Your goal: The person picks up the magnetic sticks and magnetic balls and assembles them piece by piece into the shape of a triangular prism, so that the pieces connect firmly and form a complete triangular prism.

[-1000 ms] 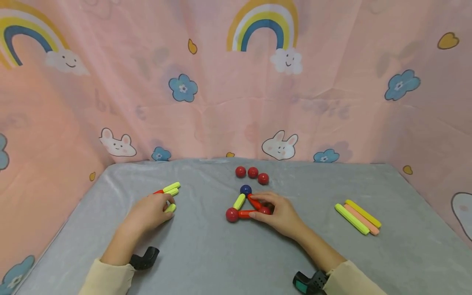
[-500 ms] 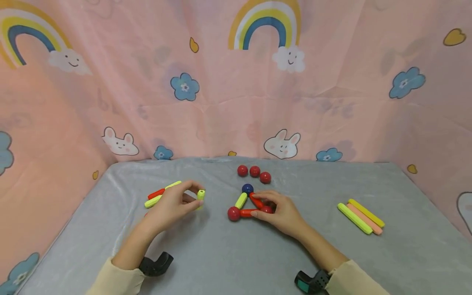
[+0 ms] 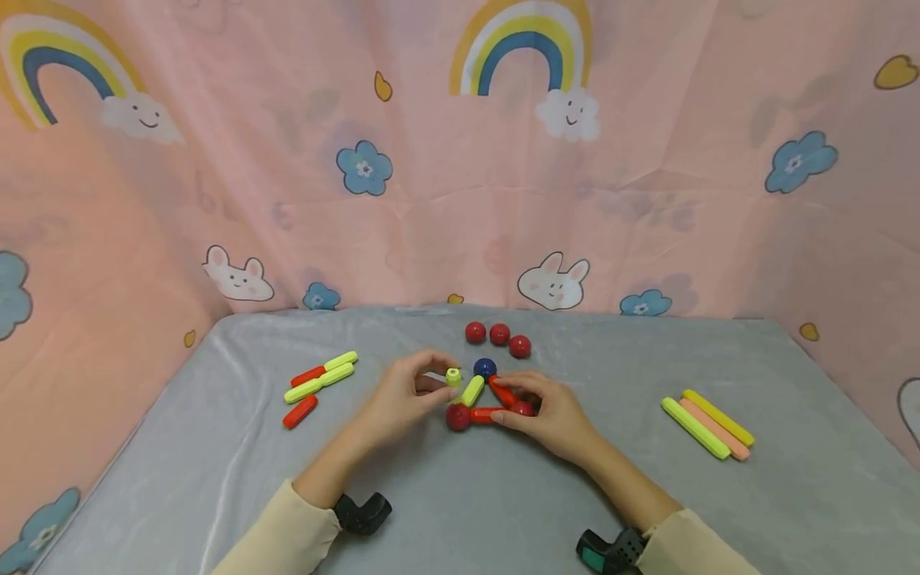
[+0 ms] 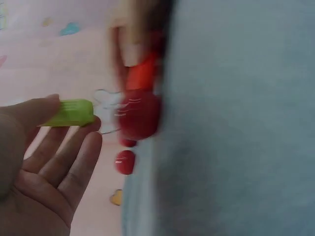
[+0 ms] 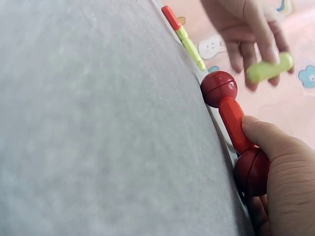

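Observation:
A triangle of short rods and balls lies on the grey cloth: red rod (image 3: 485, 415), yellow-green rod (image 3: 472, 391), blue ball (image 3: 485, 368) at the far corner, red ball (image 3: 458, 417) at the near left. My right hand (image 3: 549, 411) grips its right corner, thumb on the red rod and fingers behind the other red ball (image 5: 253, 171). My left hand (image 3: 410, 395) pinches a loose yellow-green rod (image 4: 74, 112) between thumb and fingers, held upright just left of the triangle. In the left wrist view its other fingers spread below the rod.
Several short red and yellow-green rods (image 3: 319, 382) lie at the left. Three red balls (image 3: 499, 334) sit behind the triangle. Three longer rods (image 3: 707, 423), yellow-green, orange-pink and yellow, lie side by side at the right. A pink patterned curtain (image 3: 424, 231) hangs behind the cloth.
My left hand has lifted a yellow-green rod from the left pile and carried it right, beside the triangle. My right hand keeps its grip on the triangle's corner.

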The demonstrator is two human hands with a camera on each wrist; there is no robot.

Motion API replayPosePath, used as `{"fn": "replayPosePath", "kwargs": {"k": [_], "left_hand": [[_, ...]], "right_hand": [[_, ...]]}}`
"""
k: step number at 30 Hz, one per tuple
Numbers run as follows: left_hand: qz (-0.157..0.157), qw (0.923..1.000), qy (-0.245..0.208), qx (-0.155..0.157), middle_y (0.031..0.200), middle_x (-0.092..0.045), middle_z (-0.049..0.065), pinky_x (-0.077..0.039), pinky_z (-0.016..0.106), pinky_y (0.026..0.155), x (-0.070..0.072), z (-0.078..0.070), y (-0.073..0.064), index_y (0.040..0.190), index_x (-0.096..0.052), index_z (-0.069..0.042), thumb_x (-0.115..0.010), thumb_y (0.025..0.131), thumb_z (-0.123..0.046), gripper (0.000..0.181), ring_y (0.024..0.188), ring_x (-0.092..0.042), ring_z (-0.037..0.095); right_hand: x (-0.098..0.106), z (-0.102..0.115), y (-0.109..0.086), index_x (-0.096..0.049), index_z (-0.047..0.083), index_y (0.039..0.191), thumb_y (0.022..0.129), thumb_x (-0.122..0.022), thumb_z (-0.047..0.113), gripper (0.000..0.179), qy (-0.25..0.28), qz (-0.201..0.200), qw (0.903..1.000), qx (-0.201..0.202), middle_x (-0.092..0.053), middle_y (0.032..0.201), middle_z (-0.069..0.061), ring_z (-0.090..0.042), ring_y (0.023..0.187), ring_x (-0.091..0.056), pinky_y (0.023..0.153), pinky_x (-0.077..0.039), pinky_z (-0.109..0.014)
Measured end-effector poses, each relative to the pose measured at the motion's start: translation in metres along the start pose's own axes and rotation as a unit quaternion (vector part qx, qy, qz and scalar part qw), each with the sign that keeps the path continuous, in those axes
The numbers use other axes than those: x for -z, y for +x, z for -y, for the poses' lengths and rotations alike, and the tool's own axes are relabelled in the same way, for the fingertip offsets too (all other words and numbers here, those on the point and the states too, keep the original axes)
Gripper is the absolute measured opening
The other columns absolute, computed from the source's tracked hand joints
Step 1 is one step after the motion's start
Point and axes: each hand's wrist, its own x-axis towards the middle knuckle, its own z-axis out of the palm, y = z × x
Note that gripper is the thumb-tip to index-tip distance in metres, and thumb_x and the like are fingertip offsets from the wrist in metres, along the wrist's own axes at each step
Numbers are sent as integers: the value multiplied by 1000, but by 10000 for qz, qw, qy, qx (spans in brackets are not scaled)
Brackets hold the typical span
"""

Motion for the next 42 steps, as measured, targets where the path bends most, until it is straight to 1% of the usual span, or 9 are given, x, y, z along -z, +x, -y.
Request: {"fn": "replayPosePath", "kwargs": {"k": [2,7,12,15,21,26,29,37,42], "left_hand": [[-85,9998,-166,39,121,-68,10,-60,32,91,-5,3,1,126,-63,-8,-71,94,-12,33,104,-74,23],[-181,9995,-260,83,121,-68,8,-60,31,89,-9,7,-1,125,-64,-9,-72,94,-13,32,104,-73,21],[-88,9996,-258,-11,120,-69,9,-60,27,87,-10,7,-1,124,-65,-8,-72,94,-12,31,104,-72,21],[-57,9996,-282,-50,119,-69,9,-59,26,86,-11,9,-2,125,-65,-8,-72,93,-9,33,103,-72,21],[-57,9992,-348,-182,118,-70,11,-59,26,88,-13,17,-4,126,-64,-6,-75,89,-3,39,103,-72,22],[-78,9988,-440,-199,117,-70,11,-57,22,86,-15,19,-5,124,-65,-6,-76,87,-2,38,100,-71,20],[-69,9985,-478,-244,117,-69,11,-58,22,86,-15,21,-4,123,-65,-6,-77,86,-2,38,100,-72,20],[-153,9988,-177,-437,115,-70,7,-59,24,85,-16,26,-5,119,-67,-10,-78,86,-2,36,97,-72,17],[-191,9983,-113,-537,115,-71,7,-59,23,85,-17,28,-6,120,-66,-9,-78,86,-2,37,96,-73,17]], "right_hand": [[-1,1,1,-74,21,121,82,-85,30,42,12,-4,10000,33,-71,126,0,-12,102,-64,84,-54,-23],[-1,2,2,-74,21,121,82,-85,29,42,57,1,10000,81,-71,126,0,-11,101,-64,83,-53,-23],[1,3,2,-74,19,122,83,-85,28,41,67,9,9999,158,-71,125,-2,-13,100,-64,83,-53,-23],[2,4,2,-74,20,122,83,-85,29,42,49,20,9999,126,-71,126,-2,-13,101,-64,83,-53,-23],[0,3,2,-74,20,121,82,-85,30,42,105,26,9999,69,-71,124,-1,-13,99,-64,82,-53,-22],[1,3,1,-73,22,121,81,-86,31,43,122,51,9999,-44,-71,124,0,-11,98,-64,83,-53,-22],[1,2,0,-73,21,122,82,-85,30,43,120,37,9999,-31,-71,124,-1,-12,99,-64,82,-52,-22],[1,2,-1,-73,23,122,81,-85,31,43,134,60,9997,-180,-71,125,1,-11,99,-63,83,-53,-22],[1,3,-2,-73,22,122,81,-85,32,44,127,39,9997,-192,-71,125,1,-11,99,-63,83,-53,-23]]}}
